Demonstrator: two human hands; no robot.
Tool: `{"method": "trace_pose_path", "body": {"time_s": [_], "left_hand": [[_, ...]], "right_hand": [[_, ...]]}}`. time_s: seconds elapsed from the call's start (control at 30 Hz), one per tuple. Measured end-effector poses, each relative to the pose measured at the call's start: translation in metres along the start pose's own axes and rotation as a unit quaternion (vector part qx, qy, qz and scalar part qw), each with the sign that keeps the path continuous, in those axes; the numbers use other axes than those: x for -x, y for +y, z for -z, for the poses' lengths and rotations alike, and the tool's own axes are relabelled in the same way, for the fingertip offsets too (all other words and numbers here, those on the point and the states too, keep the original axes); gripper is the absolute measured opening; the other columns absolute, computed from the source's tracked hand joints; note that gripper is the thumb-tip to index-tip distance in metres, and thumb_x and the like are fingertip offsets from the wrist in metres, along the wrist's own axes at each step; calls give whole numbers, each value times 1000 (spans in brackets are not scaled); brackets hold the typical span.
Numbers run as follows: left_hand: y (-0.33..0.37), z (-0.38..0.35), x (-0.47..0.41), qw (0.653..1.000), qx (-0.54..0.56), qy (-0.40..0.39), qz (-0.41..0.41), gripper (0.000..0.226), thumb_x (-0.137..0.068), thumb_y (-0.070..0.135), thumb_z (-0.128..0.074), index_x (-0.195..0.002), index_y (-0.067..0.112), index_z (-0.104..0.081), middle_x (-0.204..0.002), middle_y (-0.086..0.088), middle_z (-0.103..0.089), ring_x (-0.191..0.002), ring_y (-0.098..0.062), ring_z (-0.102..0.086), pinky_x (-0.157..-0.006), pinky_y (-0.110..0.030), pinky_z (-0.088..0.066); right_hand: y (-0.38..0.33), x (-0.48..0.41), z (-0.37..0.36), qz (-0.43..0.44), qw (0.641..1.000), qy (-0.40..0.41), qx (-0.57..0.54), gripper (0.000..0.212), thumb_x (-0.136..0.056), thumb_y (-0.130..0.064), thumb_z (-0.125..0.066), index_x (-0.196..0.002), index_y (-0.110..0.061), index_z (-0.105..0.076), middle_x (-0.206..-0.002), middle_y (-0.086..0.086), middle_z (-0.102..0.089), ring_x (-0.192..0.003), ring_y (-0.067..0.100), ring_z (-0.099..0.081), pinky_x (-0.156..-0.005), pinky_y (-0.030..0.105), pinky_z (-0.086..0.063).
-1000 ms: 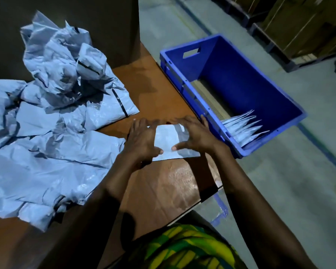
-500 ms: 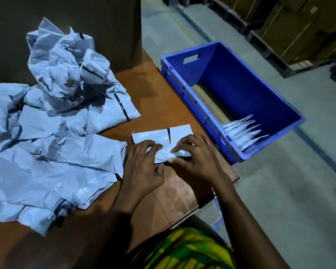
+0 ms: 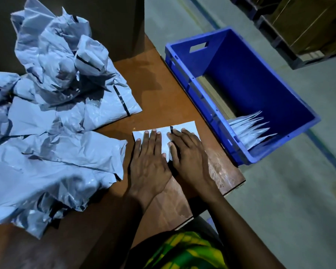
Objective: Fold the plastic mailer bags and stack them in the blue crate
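Observation:
A small folded white mailer bag (image 3: 188,127) with a black strip lies flat on the brown table (image 3: 159,94). My left hand (image 3: 149,160) presses flat on its left part, fingers spread. My right hand (image 3: 188,152) lies flat on its right part, beside the left hand. Both palms cover most of the bag. A big heap of crumpled grey mailer bags (image 3: 47,113) fills the table's left side. The blue crate (image 3: 250,88) stands on the floor to the right of the table, with several folded bags (image 3: 250,129) standing on edge at its near end.
A tall dark box (image 3: 114,22) stands at the back of the table. The table's right edge runs close to the crate. Cardboard lines the crate's bottom (image 3: 215,90). Pallets with brown cartons (image 3: 308,26) stand on the concrete floor at the far right.
The bag went from being held between my fingers to lying flat on the table. Both hands now press palm-down on it, slid forward over the fold.

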State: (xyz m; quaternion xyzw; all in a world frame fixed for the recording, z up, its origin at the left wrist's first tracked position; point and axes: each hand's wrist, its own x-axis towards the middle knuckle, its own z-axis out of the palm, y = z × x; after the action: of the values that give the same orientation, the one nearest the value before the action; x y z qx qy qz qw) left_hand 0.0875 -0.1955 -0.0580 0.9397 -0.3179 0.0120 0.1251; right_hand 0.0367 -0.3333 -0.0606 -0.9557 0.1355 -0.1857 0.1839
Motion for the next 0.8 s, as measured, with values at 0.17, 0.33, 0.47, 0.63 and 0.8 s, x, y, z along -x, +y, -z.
{"method": "trace_pose_path", "body": {"time_s": [0.17,0.33,0.47,0.63,0.8], "left_hand": [[1,-5,-3,999,29,0,17,66,-99,32,-22,-157,3,-38,-166,-15,-32,-155,-30,-29,-126,-50,-21],[-5,-3,-1,999,32,19,3,63,-101,35,-30,-157,8,-41,-165,-15,-35,-153,-33,-32,-127,-48,-18],[-19,-1,9,981,122,113,101,56,-103,38,-42,-148,6,-54,-157,-17,-46,-149,-37,-39,-123,-48,-26],[-31,-9,14,976,114,149,108,53,-109,28,-35,-151,-4,-45,-160,-20,-41,-153,-37,-31,-126,-40,-18],[-36,-11,18,983,79,131,105,56,-110,30,-32,-159,1,-34,-168,-15,-29,-159,-30,-17,-128,-40,-12]], "right_hand": [[-3,-5,-10,-21,999,27,-2,31,-105,-23,-53,-128,-16,-72,-135,1,-69,-139,23,-53,-119,43,-36],[-9,-3,-10,-19,999,31,40,34,-103,-23,-50,-128,-16,-72,-136,1,-68,-138,24,-54,-120,45,-33],[-17,-19,-5,17,998,9,54,40,-95,-29,-48,-120,-18,-76,-133,2,-71,-134,25,-58,-122,46,-26],[-20,-22,-16,96,992,-76,-21,43,-108,-35,-40,-140,-24,-66,-150,-3,-60,-148,19,-44,-123,42,-30],[6,-11,-3,52,993,-104,39,58,-110,-55,-33,-160,-27,-41,-167,-8,-36,-159,11,-18,-130,42,-15]]}}
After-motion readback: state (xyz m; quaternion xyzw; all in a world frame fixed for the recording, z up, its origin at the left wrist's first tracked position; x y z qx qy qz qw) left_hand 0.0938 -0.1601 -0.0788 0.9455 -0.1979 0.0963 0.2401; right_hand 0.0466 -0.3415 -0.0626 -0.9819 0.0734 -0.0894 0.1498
